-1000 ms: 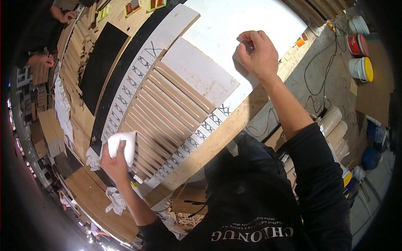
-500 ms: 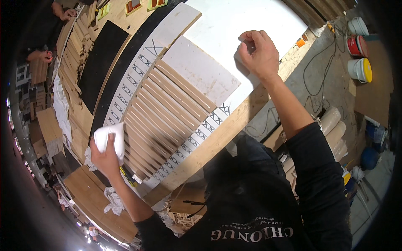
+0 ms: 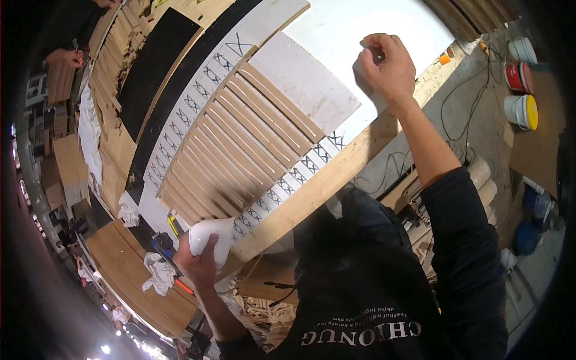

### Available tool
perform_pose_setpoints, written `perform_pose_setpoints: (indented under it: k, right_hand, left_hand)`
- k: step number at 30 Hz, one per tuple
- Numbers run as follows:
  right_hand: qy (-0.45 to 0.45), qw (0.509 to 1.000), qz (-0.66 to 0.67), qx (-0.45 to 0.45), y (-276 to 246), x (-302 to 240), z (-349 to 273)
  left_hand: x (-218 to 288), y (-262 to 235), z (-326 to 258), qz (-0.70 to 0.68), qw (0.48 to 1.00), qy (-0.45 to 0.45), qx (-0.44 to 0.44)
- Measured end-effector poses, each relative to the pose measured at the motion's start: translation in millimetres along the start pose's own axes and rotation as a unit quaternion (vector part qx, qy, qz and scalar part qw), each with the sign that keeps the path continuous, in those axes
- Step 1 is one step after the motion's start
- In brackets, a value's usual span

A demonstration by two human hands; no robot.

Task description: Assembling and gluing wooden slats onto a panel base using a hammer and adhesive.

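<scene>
My left hand is wrapped round a white squeeze bottle, held tilted at the near left end of a row of narrow brown wooden slats. White beads run lengthwise along several slats. The bottle's tip is hidden. On both sides of the slats lie white strips with black crossed marks. My right hand is over the white tabletop at the far right, fingers loosely curled, a gap between thumb and forefinger, nothing visible in them. Beside it a flat pale board butts against the slats.
A black panel and loose wooden strips lie at the far left, where another person's hand shows. A crumpled white cloth rests on a brown board. Buckets and cables stand on the floor at right.
My left hand has moved right and nearer to me with the bottle, from the slats' left edge to their near end. The view has shifted; my right hand keeps its curled pose.
</scene>
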State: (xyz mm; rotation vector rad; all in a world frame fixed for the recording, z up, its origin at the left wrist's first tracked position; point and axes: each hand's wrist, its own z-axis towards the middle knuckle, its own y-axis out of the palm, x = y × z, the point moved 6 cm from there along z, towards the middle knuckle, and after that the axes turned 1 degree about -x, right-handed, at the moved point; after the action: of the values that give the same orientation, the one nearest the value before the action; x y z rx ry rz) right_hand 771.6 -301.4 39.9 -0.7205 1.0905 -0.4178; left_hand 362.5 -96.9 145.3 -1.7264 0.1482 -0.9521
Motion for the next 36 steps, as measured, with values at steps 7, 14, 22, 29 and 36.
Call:
perform_pose_setpoints:
  k: [7, 14, 22, 29, 36]
  right_hand:
    - [0.003, 1.000, -0.001, -0.006, 2, 1, 0]
    - [0.010, 1.000, -0.010, -0.014, 0, 0, 1]
    - [-0.006, 1.000, -0.010, -0.003, 2, 0, 0]
    - [0.000, 1.000, -0.013, -0.004, 1, 0, 1]
    - [0.003, 1.000, -0.008, -0.006, 0, -4, 1]
  left_hand:
    - [-7, -1, 6, 0.000, 1.000, -0.002, 0.021]
    - [-22, -15, 25, 0.077, 0.996, -0.027, 0.036]
    - [-16, -20, 63, 0.035, 0.996, -0.014, 0.081]
    - [-30, -19, 96, 0.010, 0.994, -0.032, 0.103]
    - [-39, -21, 122, 0.025, 0.991, -0.010, 0.129]
